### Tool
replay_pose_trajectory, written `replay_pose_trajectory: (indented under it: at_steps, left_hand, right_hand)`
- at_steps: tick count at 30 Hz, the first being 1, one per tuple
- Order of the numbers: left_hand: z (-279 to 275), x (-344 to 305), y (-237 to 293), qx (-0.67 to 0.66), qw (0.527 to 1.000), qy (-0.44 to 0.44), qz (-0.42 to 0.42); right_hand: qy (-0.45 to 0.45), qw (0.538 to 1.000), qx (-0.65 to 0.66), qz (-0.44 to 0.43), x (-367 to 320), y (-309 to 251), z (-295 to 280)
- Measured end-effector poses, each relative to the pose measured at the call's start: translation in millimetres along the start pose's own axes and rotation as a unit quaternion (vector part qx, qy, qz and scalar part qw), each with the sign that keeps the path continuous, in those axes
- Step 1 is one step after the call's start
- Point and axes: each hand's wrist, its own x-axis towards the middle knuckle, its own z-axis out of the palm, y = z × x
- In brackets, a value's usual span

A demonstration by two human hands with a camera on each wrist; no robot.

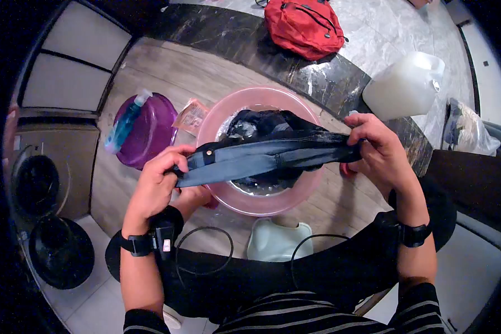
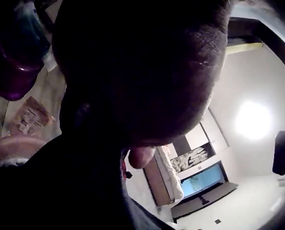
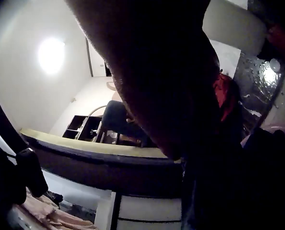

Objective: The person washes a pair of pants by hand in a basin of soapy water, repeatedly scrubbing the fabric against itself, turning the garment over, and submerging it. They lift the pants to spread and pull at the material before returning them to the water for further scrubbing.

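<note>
Both hands hold a pair of dark blue jeans (image 1: 284, 158) by the waistband, stretched sideways over a pink basin (image 1: 217, 192). My left hand (image 1: 158, 178) pinches the end beside a small metal button. At the opposite end, my right hand (image 1: 381, 147) grips the band with curled fingers. The rest of the dark cloth hangs into the basin, where water and some suds show around it. In the left wrist view the hand (image 2: 142, 72) is a dark shape above the cloth; the right wrist view shows the other hand (image 3: 157, 81) just as dark.
To the left, a purple basin (image 1: 158, 125) carries a bottle of blue liquid (image 1: 125, 125), with an orange packet (image 1: 191, 116) beside it. A white jug (image 1: 403, 86) and a red backpack (image 1: 306, 28) stand beyond. A pale green stool (image 1: 278, 239) is near my knees.
</note>
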Motion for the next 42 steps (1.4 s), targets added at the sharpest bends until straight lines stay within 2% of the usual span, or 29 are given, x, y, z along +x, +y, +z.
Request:
replay_pose_trajectory:
  at_steps: [1,2,5,8,14,17,20,23,24,26,28,29,30,32,34,36,39,42]
  left_hand:
    - [-0.5,-1.3,-1.2,-0.019,0.999,-0.029,-0.035]
    - [1.2,-1.2,-4.4,0.008,1.0,-0.022,-0.009]
    - [5.4,-0.3,-9.7,0.081,0.996,-0.044,0.008]
    - [10.5,2.2,-6.3,0.096,0.995,-0.039,0.005]
    - [23.9,7.1,-5.6,0.041,0.994,-0.03,-0.098]
    - [33.1,10.5,-7.2,0.073,0.987,-0.034,-0.142]
    - [43.3,17.6,13.2,0.14,0.973,0.002,-0.185]
    - [54.2,17.6,4.4,0.098,0.988,0.008,-0.121]
    - [55.4,18.7,1.6,0.096,0.986,-0.032,-0.131]
    - [55.7,22.1,-4.1,0.092,0.978,-0.113,-0.149]
    - [59.1,24.5,-7.7,0.097,0.985,-0.088,-0.114]
    - [60.6,25.7,-9.1,0.099,0.988,-0.074,-0.097]
    - [61.6,27.1,-9.9,0.11,0.99,-0.05,-0.071]
    - [62.6,30.2,-10.2,0.132,0.991,-0.001,-0.019]
    - [67.6,29.8,-4.9,-0.016,0.995,0.027,-0.092]
    - [70.0,31.8,-6.6,-0.115,0.981,0.024,-0.156]
    - [74.5,37.8,-8.9,-0.181,0.968,0.044,-0.167]
    - [80.4,40.8,9.5,-0.227,0.965,0.045,-0.122]
  right_hand:
    - [-0.021,1.0,0.016,0.012,-0.6,-5.2,0.3]
    - [-0.042,0.998,0.032,0.024,-0.8,-8.4,1.3]
    - [-0.114,0.992,-0.044,0.041,-0.2,-3.3,2.8]
    - [-0.082,0.992,-0.029,0.095,-2.8,3.1,8.6]
    - [-0.058,0.984,-0.028,0.168,-2.8,5.7,11.6]
    - [-0.067,0.974,-0.046,0.211,-0.7,5.1,10.7]
    - [-0.071,0.967,-0.037,0.244,0.1,14.7,18.1]
    - [-0.063,0.978,-0.067,0.186,1.6,8.2,23.1]
    - [-0.059,0.983,-0.087,0.153,2.6,4.9,23.6]
    - [-0.073,0.982,-0.169,0.031,-2.2,22.2,26.1]
    - [-0.051,0.96,-0.259,-0.092,2.3,22.6,24.2]
    - [-0.069,0.987,-0.146,-0.01,3.6,19.6,22.2]
    - [-0.086,0.993,-0.031,0.072,8.5,7.2,19.6]
    - [-0.077,0.965,0.149,0.202,13.0,-7.5,22.5]
    - [-0.06,0.927,0.261,0.262,16.8,-16.8,22.0]
    - [-0.032,0.919,0.316,0.235,18.1,-7.4,26.2]
    - [0.042,0.839,0.483,0.246,21.4,-6.4,38.7]
    - [0.084,0.801,0.53,0.265,28.2,-7.2,44.9]
